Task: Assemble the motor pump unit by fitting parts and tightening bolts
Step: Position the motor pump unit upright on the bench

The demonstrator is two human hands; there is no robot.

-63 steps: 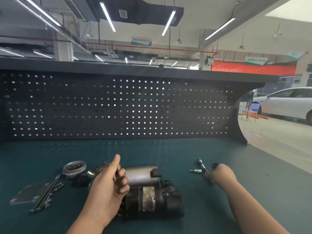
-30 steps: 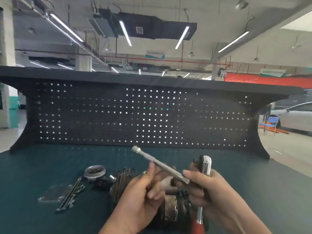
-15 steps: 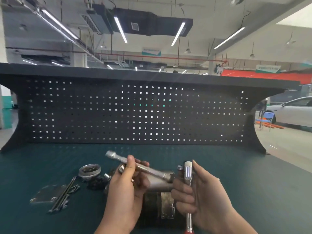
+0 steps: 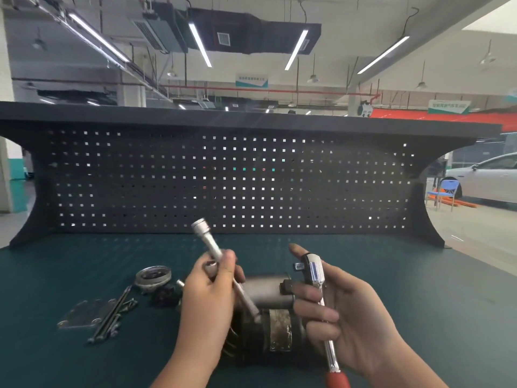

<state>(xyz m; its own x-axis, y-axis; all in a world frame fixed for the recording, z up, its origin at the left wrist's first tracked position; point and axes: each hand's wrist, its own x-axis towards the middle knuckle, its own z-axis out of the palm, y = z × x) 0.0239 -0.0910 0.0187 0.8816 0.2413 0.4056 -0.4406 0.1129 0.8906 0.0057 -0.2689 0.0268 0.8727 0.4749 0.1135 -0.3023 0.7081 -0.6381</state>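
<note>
The dark motor pump unit (image 4: 275, 329) lies on the green bench, partly hidden behind both hands. My left hand (image 4: 208, 301) grips a long silver extension bar (image 4: 212, 246), its socket end tilted up and to the left. Upright in my right hand (image 4: 344, 320) is a chrome ratchet wrench (image 4: 313, 271) with a red handle (image 4: 337, 380); its square drive points left toward the bar. Bar and ratchet head are apart.
Left of the pump lie a round metal cap (image 4: 153, 275), a small black part (image 4: 165, 296), a flat metal plate (image 4: 84, 316) and several long bolts (image 4: 112, 317). A black pegboard (image 4: 223, 177) walls the bench at the back. A white car (image 4: 489, 177) stands far right.
My right hand fetched the ratchet from the bench's right side and brought it over the pump. The left hand took the extension bar and has swung its free end upward, off the ratchet head.
</note>
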